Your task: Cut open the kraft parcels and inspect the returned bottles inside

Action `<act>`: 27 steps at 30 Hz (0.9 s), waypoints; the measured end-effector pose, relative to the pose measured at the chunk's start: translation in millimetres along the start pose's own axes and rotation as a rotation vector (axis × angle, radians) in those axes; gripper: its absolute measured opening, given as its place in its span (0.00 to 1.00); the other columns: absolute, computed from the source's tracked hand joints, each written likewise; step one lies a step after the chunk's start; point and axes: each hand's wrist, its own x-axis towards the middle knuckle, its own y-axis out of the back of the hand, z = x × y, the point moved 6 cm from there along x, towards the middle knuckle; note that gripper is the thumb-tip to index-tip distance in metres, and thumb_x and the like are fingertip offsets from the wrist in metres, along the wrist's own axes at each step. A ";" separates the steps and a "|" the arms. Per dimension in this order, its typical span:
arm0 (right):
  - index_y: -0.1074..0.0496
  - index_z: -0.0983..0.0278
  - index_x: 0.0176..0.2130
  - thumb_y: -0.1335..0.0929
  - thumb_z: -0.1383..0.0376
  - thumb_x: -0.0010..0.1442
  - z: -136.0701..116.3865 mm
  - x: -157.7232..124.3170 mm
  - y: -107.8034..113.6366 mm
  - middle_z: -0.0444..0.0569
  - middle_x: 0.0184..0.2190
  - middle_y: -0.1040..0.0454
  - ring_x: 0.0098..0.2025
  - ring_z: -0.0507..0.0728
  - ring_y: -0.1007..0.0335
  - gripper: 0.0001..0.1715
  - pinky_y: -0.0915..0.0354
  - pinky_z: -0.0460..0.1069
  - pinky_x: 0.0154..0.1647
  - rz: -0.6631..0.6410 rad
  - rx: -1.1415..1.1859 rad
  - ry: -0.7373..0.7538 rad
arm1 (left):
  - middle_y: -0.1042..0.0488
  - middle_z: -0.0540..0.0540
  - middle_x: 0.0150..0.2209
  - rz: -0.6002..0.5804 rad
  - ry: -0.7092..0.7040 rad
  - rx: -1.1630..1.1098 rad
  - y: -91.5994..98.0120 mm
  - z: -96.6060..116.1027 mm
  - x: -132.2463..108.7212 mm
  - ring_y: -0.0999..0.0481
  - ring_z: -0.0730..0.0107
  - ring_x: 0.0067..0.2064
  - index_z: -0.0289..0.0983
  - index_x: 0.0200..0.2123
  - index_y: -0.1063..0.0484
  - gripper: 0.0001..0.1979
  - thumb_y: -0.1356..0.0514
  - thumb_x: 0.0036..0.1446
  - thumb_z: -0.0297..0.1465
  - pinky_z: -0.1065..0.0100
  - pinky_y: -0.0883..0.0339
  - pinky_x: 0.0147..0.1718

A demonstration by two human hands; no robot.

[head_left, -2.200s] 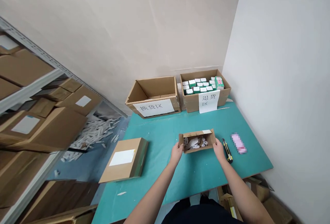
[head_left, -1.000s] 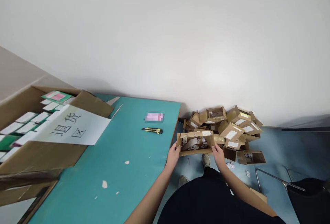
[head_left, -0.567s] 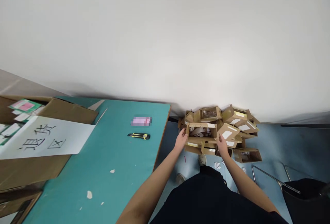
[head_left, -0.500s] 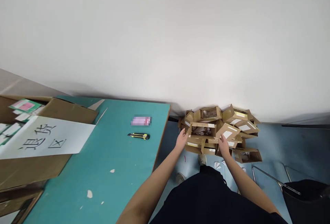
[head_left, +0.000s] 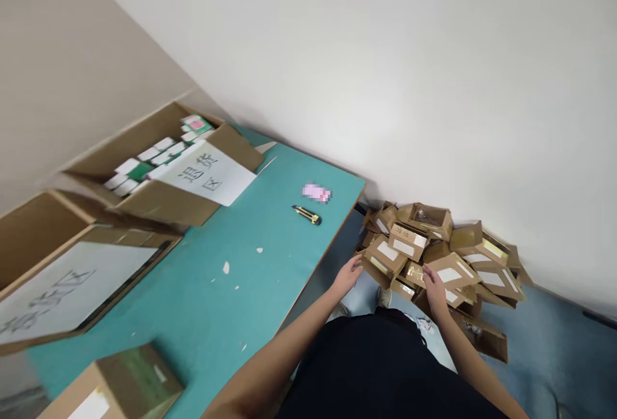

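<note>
Both my hands hang empty over the floor beside the teal table [head_left: 207,290]. My left hand [head_left: 349,273] is open, fingers loosely stretched, just off the table's right edge. My right hand [head_left: 434,287] is open too, fingers apart, above a heap of small brown cardboard boxes [head_left: 434,258] with white labels on the blue floor against the white wall. The small box I was carrying lies somewhere in that heap; I cannot pick it out.
On the table lie a yellow-black utility knife [head_left: 307,214] and a pink item [head_left: 317,192]. Two large labelled cartons stand at the back: one [head_left: 159,204] with green-white packets, one [head_left: 29,239] further left. A closed carton [head_left: 116,387] sits at the near corner.
I carried the small open box off the table to the right and let it go onto the floor heap. Both hands have drawn back empty, and my view has swung back toward the table.
</note>
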 end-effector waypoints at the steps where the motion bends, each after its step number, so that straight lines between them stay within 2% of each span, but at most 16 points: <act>1: 0.24 0.67 0.52 0.33 0.47 0.52 -8.3 0.2 -9.5 0.61 0.53 0.21 0.57 0.69 0.27 0.36 0.36 0.62 0.63 -0.029 -0.011 0.015 | 0.22 0.37 0.53 0.015 0.002 -0.014 11.4 -6.2 -8.4 0.23 0.55 0.57 0.35 0.57 0.27 0.25 0.37 0.55 0.33 0.55 0.32 0.59; 5: 0.23 0.65 0.53 0.33 0.46 0.55 -47.9 -4.3 -58.9 0.59 0.54 0.22 0.58 0.67 0.28 0.35 0.38 0.61 0.64 -0.162 -0.057 0.127 | 0.25 0.35 0.57 0.083 -0.029 -0.093 59.6 -31.4 -43.1 0.25 0.55 0.59 0.35 0.58 0.29 0.26 0.38 0.56 0.35 0.56 0.34 0.60; 9: 0.23 0.65 0.51 0.32 0.47 0.55 -85.8 -25.9 -122.0 0.60 0.53 0.21 0.58 0.67 0.28 0.32 0.39 0.62 0.65 -0.309 -0.074 0.221 | 0.24 0.35 0.57 0.222 -0.045 -0.229 111.0 -63.8 -80.0 0.26 0.54 0.60 0.36 0.58 0.29 0.27 0.38 0.56 0.38 0.54 0.34 0.61; 13: 0.23 0.64 0.51 0.31 0.48 0.55 -106.6 -67.1 -191.8 0.59 0.53 0.22 0.58 0.67 0.27 0.32 0.37 0.61 0.63 -0.481 -0.102 0.269 | 0.25 0.36 0.58 0.393 -0.019 -0.383 161.7 -103.9 -124.4 0.25 0.53 0.58 0.37 0.58 0.29 0.27 0.37 0.56 0.41 0.52 0.32 0.59; 18: 0.24 0.61 0.54 0.31 0.48 0.57 -108.6 -132.7 -284.0 0.56 0.56 0.23 0.59 0.65 0.28 0.30 0.37 0.60 0.64 -0.746 -0.161 0.311 | 0.24 0.37 0.57 0.607 -0.007 -0.513 218.0 -155.0 -188.9 0.25 0.53 0.58 0.38 0.56 0.26 0.26 0.36 0.56 0.41 0.54 0.32 0.58; 22: 0.23 0.61 0.53 0.30 0.48 0.56 -106.5 -185.0 -357.5 0.58 0.55 0.22 0.59 0.67 0.28 0.31 0.36 0.63 0.63 -0.942 -0.203 0.346 | 0.24 0.35 0.57 0.782 0.017 -0.640 248.2 -197.3 -237.3 0.25 0.53 0.57 0.37 0.55 0.26 0.25 0.36 0.55 0.39 0.54 0.31 0.57; 27: 0.22 0.60 0.51 0.29 0.46 0.55 -104.0 -240.3 -436.9 0.58 0.54 0.21 0.58 0.68 0.27 0.30 0.34 0.64 0.62 -1.189 -0.281 0.412 | 0.27 0.35 0.59 0.994 0.102 -0.824 258.3 -246.4 -286.6 0.26 0.51 0.59 0.38 0.58 0.28 0.27 0.37 0.56 0.40 0.55 0.29 0.53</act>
